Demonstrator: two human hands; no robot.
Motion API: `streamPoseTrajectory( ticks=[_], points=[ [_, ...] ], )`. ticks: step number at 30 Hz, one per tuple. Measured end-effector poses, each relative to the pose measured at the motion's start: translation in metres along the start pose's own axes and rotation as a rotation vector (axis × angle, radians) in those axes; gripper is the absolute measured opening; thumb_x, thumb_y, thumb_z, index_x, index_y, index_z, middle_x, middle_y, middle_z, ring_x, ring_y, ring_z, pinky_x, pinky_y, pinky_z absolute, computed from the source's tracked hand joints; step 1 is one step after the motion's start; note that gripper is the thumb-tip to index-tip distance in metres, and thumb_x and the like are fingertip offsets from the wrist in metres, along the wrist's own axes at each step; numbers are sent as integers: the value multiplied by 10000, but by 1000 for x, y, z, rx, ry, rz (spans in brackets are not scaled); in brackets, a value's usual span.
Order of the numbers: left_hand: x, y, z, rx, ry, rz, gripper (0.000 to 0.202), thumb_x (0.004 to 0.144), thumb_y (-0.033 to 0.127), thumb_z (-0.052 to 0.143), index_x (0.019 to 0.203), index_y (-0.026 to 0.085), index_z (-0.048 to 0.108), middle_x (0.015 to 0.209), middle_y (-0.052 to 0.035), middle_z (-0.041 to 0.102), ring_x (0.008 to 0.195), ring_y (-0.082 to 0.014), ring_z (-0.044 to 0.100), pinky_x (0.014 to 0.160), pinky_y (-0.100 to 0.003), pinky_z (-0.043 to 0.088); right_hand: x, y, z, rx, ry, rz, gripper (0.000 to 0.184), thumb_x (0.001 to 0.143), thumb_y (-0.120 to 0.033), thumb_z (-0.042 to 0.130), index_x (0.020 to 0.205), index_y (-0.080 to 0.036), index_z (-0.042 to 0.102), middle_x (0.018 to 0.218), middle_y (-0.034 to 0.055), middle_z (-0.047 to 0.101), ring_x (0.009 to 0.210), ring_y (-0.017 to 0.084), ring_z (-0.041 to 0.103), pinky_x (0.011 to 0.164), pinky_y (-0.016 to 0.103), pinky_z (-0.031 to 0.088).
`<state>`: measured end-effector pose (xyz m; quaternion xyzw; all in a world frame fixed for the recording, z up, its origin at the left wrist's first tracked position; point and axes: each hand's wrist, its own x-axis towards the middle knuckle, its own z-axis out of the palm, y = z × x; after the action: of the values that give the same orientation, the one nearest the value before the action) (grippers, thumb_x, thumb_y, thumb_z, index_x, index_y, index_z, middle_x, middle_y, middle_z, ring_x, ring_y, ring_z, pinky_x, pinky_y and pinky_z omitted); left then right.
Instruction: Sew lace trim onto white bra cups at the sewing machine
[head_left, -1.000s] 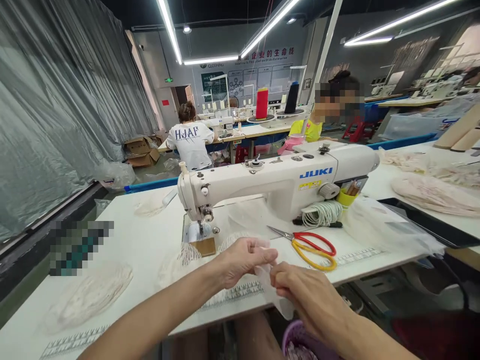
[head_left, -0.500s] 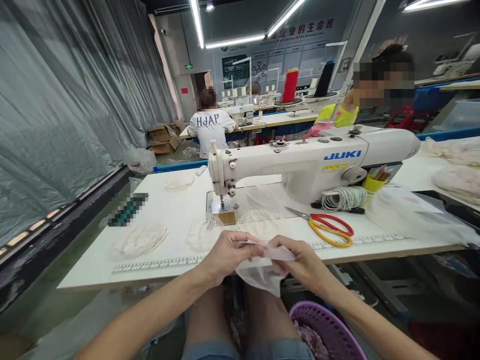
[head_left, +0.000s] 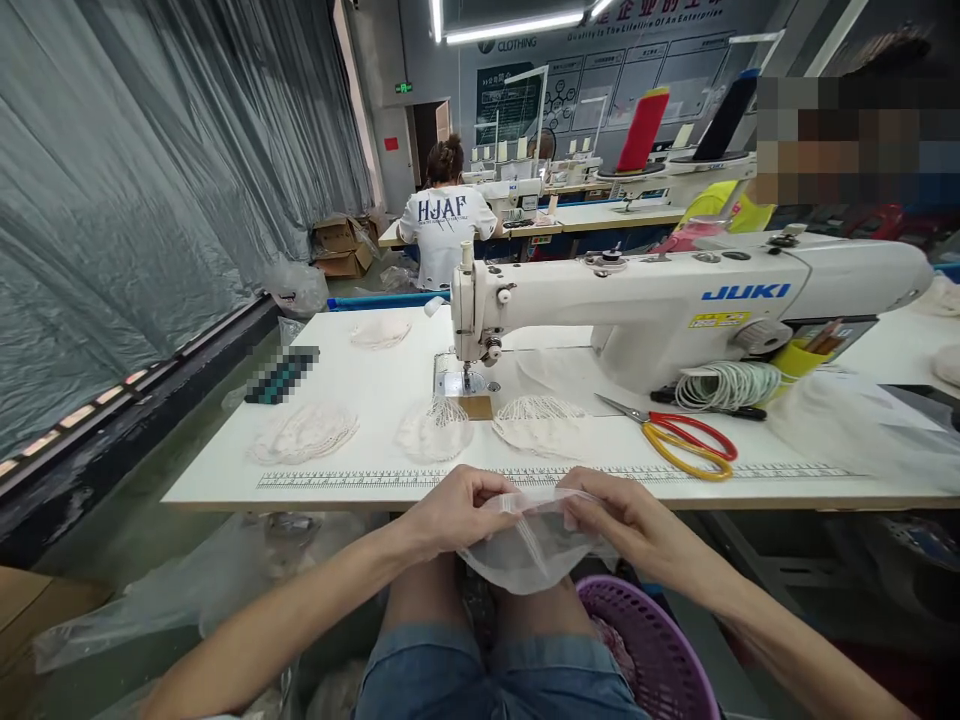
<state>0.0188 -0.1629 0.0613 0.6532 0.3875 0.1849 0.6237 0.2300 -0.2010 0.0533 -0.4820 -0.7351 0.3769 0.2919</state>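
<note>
Cloth (head_left: 525,568), sheer and white, hangs between the left hand (head_left: 459,512) and the right hand (head_left: 624,512), each pinching its upper edge, with scissors (head_left: 651,420) on the table (head_left: 375,385) beyond the right hand, a sewing machine (head_left: 637,295) farther ahead of both, and a purple basket (head_left: 673,635) below the right one.

The sheer fabric (head_left: 517,572) is translucent white, and the tabletop (head_left: 382,385) plain white. The sewing machine (head_left: 555,300) is off-white with blue "JUKI" lettering and a yellow label. The scissors (head_left: 651,418) pair one red handle loop with one yellow-orange. Black graduations stripe the pale ruler strip (head_left: 420,479). The cup (head_left: 799,362) is yellow, the cord coil (head_left: 729,385) greenish white, the perforated basket (head_left: 679,650) purple, the denim shorts (head_left: 427,665) blue. Beyond, a co-worker's white T-shirt (head_left: 448,245) carries dark blue letters; the curtain (head_left: 150,150) is silvery grey.
</note>
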Motion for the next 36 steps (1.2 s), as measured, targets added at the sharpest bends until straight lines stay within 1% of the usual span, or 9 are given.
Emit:
streamPoseTrajectory(
  ticks=[6, 10, 14, 19, 21, 24, 28, 31, 36],
  points=[
    [2, -4, -5, 53, -35, -46, 256, 760, 264, 543, 912, 120, 690, 507, 50, 408, 449, -58, 352, 423, -169, 261, 5, 2, 8, 180, -65, 78, 287, 880, -467, 477, 886, -186, 535, 602, -21, 573, 502, 113, 481, 477, 210, 365],
    [-5, -4, -4, 35, -74, -85, 268, 777, 337, 559, 849, 102, 667, 488, 54, 393, 444, -57, 341, 421, -178, 230, -3, 2, 7, 151, -35, 117, 342, 901, -458, 445, 708, -182, 503, 466, -48, 485, 406, 88, 391, 423, 201, 296],
    [-1, 8, -9, 53, -27, -133, 296, 766, 386, 586, 807, 100, 650, 489, 58, 386, 450, -54, 318, 426, -184, 199, -5, 1, -12, 39, 10, 115, 382, 897, -456, 442, 628, -185, 458, 438, -50, 455, 425, 93, 397, 434, 202, 297],
    [66, 27, -30, 210, 185, 101, 366, 816, 462, 506, 902, 130, 635, 618, 7, 537, 560, -100, 489, 546, -208, 360, 44, 22, -50, -290, 260, 157, 356, 915, -435, 338, 686, -197, 472, 466, -46, 498, 412, 106, 438, 438, 210, 306],
    [103, 25, -38, 353, 212, 96, 397, 817, 451, 501, 1074, 159, 581, 691, -1, 574, 604, -122, 538, 592, -231, 403, 68, 41, -60, -477, 327, 204, 321, 910, -379, 341, 679, -200, 473, 488, -31, 536, 450, 124, 491, 462, 217, 310],
    [140, 15, -44, 577, 211, 66, 427, 752, 310, 581, 1149, 156, 541, 768, -19, 590, 739, -174, 560, 691, -277, 432, 84, 70, -65, -610, 392, 240, 206, 859, -324, 432, 712, -199, 505, 577, 16, 597, 596, 192, 572, 500, 240, 290],
    [145, 5, -41, 739, 183, 82, 500, 743, 259, 578, 1231, 171, 508, 953, -73, 579, 935, -252, 522, 849, -375, 394, 65, 96, -76, -777, 464, 243, 214, 853, -404, 463, 886, -208, 544, 773, 57, 654, 638, 228, 608, 474, 250, 264],
    [136, 7, -35, 876, 115, 85, 547, 821, 289, 492, 1350, 216, 377, 1151, -98, 501, 1033, -270, 488, 903, -405, 368, 40, 115, -89, -984, 523, 130, 315, 903, -465, 361, 919, -218, 555, 897, 62, 637, 634, 202, 628, 440, 252, 308],
    [138, 11, -26, 914, 53, 41, 577, 847, 317, 457, 1396, 252, 292, 1140, -86, 474, 1017, -272, 481, 881, -414, 388, 17, 145, -103, -1134, 623, 43, 380, 947, -423, 253, 958, -226, 578, 896, 53, 606, 632, 167, 626, 413, 249, 375]
  ],
)
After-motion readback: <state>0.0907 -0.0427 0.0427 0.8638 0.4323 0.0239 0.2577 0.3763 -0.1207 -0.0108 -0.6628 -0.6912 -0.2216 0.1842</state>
